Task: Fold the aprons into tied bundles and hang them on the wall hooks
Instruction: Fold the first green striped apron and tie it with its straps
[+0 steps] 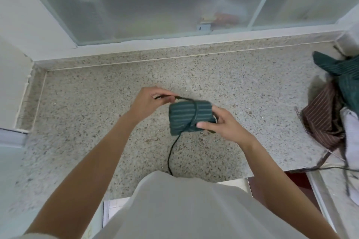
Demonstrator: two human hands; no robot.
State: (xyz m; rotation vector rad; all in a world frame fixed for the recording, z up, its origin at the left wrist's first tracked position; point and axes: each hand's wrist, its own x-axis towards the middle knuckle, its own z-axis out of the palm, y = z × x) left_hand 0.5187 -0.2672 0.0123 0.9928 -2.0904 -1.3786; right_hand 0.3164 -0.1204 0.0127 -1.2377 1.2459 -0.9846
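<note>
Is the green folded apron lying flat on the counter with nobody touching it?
No. The right hand grips the green folded apron while the left hand pinches its strap, which is wrapped round it.

Looks like a home kitchen or utility corner. Speckled terrazzo-style stone counter (97,114) running wall to wall, with a raised lip at the back. Behind it, a frosted sliding window (147,2) in pale metal frames, blurred colourful packaging showing through the glass. Plain white plastered wall (17,6) on the left. At the right end, a heap of laundry: green striped cloth (343,75), brown striped cloth (322,120), white fabric (351,137), loose ties trailing off the edge.
</note>
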